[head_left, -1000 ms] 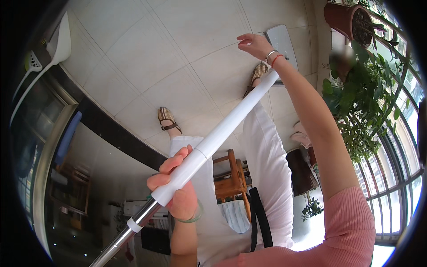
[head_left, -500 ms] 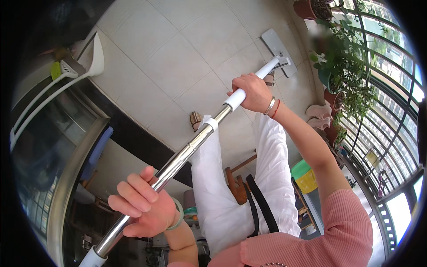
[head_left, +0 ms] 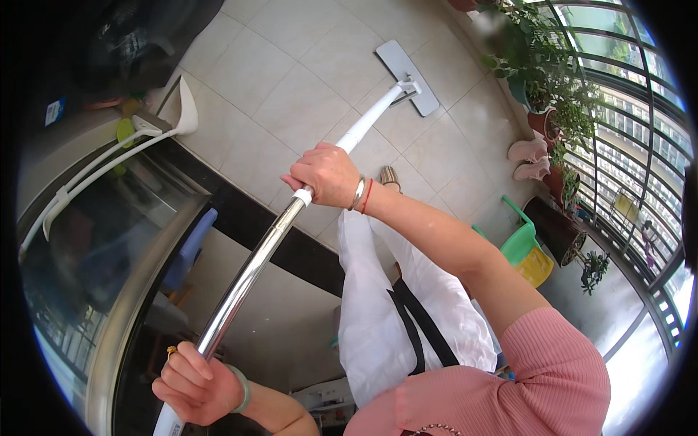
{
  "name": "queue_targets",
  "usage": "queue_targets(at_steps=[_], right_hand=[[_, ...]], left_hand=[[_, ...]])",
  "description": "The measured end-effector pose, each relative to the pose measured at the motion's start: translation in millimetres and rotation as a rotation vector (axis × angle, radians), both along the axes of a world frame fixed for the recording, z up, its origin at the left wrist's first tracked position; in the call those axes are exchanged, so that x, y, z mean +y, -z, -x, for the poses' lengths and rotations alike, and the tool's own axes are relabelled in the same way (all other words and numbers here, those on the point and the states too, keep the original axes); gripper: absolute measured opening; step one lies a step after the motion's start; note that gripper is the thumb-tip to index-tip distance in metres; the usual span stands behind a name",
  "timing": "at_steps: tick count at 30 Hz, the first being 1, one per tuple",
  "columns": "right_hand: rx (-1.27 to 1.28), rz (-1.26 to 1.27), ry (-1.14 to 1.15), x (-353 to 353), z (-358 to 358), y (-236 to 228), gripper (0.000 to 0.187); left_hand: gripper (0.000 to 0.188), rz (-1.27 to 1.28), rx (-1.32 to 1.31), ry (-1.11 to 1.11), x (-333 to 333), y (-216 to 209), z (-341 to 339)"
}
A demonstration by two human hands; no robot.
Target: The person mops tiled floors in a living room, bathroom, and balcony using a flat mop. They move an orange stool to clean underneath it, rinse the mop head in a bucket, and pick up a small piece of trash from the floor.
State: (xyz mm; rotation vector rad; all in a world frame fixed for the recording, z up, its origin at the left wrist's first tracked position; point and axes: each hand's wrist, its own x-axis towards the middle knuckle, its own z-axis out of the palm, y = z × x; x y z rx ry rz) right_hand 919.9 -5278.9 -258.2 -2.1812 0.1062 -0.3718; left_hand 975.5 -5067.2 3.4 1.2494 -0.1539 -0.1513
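Observation:
A flat mop with a chrome and white handle runs slantwise from the lower left up to its grey rectangular head, which lies on the tiled floor. My right hand is wrapped round the white upper sleeve, just above where the chrome pole begins. Down at the lower left, my left hand curls round the handle close to its white end. The palm side of that hand and part of its grip are hidden.
At left, a white long-handled dustpan stands against a dark glass door frame. Potted plants line the barred window at right, with pink shoes below. A green and yellow container stands nearer on the right.
The mop head has slid left across the tiles. My right hand has moved left and down with the handle. The fingers of my left hand, loose before, have closed round the handle lower down.

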Motion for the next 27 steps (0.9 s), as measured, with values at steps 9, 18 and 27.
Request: queue_targets(at_steps=[9, 18, 27], right_hand=[[0.257, -0.109, -0.262, 19.0, 33.7, -70.9, 0.008], [0.442, 0.247, 0.053, -165.4, 204.1, -2.4, 0.009], [0.7, 0.298, 0.239, -223.3, 301.0, 19.9, 0.004]], left_hand=[[0.037, 0.024, -0.121, 0.343, 5.8, -80.2, 31.8], [0.029, -0.066, 0.061, 0.265, -150.0, 38.1, 168.1], [0.022, -0.173, 0.188, 0.366, -205.0, 73.1, 249.4]])
